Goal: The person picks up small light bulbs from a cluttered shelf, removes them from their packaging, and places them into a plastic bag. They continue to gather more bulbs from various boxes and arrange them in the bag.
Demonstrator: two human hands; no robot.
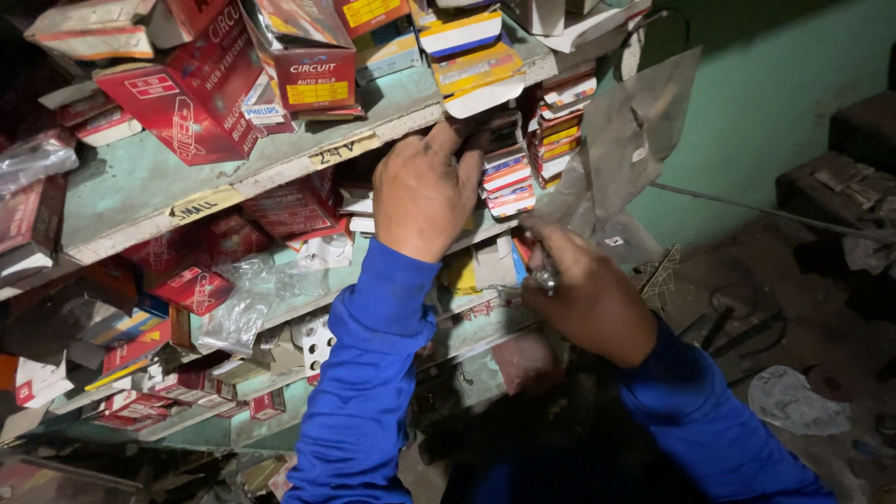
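Note:
My left hand reaches into the middle level of a pale green shelf unit, its fingers among small stacked boxes striped in red, blue and yellow. Whether it grips one is hidden. My right hand is lower and to the right, closed around a small shiny metal part, with a crumpled clear plastic bag rising just above it. Both arms wear blue sleeves.
Red cardboard boxes crowd the top shelf, and more red and white cartons fill the lower levels with a clear bag. A green wall stands to the right; rods and scraps lie on the dirty floor.

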